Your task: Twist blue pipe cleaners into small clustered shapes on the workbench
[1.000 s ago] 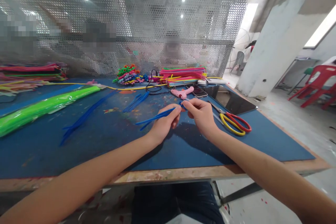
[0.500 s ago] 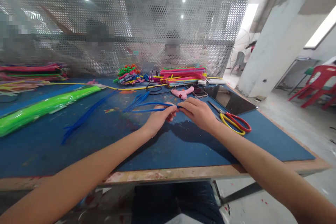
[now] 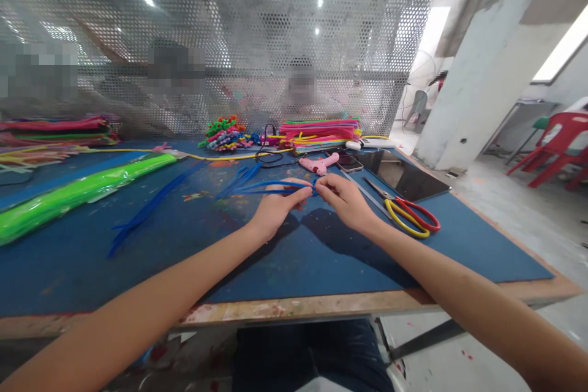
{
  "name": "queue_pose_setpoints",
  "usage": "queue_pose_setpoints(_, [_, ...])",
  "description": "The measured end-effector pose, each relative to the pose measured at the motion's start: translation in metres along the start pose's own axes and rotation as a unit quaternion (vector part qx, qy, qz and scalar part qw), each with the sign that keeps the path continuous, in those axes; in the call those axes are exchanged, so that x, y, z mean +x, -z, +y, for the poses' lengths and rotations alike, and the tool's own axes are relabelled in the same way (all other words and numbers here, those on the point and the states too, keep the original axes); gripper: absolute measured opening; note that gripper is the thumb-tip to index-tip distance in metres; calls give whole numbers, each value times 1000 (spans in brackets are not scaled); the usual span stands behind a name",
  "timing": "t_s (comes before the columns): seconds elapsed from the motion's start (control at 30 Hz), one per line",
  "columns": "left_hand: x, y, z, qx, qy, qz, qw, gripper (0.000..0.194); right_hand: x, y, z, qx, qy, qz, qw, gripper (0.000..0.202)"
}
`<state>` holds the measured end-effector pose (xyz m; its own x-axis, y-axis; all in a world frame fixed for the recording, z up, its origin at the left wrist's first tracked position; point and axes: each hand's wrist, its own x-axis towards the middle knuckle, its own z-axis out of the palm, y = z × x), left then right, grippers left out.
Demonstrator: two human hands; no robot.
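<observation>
Two bare hands meet over the blue mat (image 3: 321, 257) mid-table, pinching a bent blue stem (image 3: 269, 186) between them. Left hand (image 3: 274, 207) is nearly closed, thumb & forefinger clamped on the stem's near end; right hand (image 3: 345, 199) is likewise curled, fingertips nipping the same end just beside the left. The stem's long axis runs roughly left-right, doubled into a narrow loop whose closed bend points left, toward a loose bunch of blue stems (image 3: 239, 179), and whose two ends meet at the fingers. It's held just above the mat, nearly level.

Vs. 1 s ago: the stem then slanted down-left from the hands as a flat bundle; it's now lifted & levelled, opened into a loop. Vs. 0.5 s ago: little change in the loop, hands sit a shade closer together, right hand drawn back slightly.

Room: scissors (image 3: 404, 211) w/ red & yellow handles lie near, right of the right hand, not touching. Pink glue gun (image 3: 319, 163) & a phone (image 3: 349, 162) sit just behind the hands. Green pack (image 3: 78, 193) lies well apart at left, a long blue stem strip (image 3: 147, 211) between it & the hands. Bare mat stretches from the hands to the near table edge (image 3: 298, 306). Mesh screen (image 3: 229, 43) closes the far side; co-workers behind it show only as blurs.
</observation>
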<state>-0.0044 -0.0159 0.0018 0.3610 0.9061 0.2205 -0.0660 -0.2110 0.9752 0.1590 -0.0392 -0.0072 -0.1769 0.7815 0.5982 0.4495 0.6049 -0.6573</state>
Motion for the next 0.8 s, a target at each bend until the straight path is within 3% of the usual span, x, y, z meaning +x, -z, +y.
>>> queue_pose_setpoints(0.1, [1,0,-4,-16,14,0,1000,21,0,-4,1,175,-100,-36,979,28])
queue_pose_setpoints(0.2, [0,2,-4,-75,46,-8,996,22,-2,-4,-3,370,-182,-76,908,29])
queue_pose_setpoints(0.27, [-2,4,-2,-128,79,-54,987,24,-4,-1,-5,441,-202,-119,866,28])
queue_pose_setpoints(0.3, [-2,5,-1,-146,99,-91,980,25,-4,2,-6,447,-196,-148,860,27])
queue_pose_setpoints(0.4, [0,9,-1,-172,159,-187,954,30,-3,9,-6,343,-136,-224,902,23])
queue_pose_setpoints(0.47, [3,11,-4,-187,180,-173,950,32,-2,12,-3,224,-83,-196,951,21])
queue_pose_setpoints(0.53, [7,12,-8,-174,205,-131,954,32,-1,12,0,100,-9,-124,987,17])
queue_pose_setpoints(0.6, [11,13,-11,-140,232,-108,957,31,-1,10,3,-10,91,-88,992,14])
queue_pose_setpoints(0.67, [13,14,-10,-108,245,-107,957,32,-2,8,6,-87,174,-93,977,15])
queue_pose_setpoints(0.8, [12,15,-4,-95,227,-90,965,30,-2,8,6,-137,214,-57,965,17])
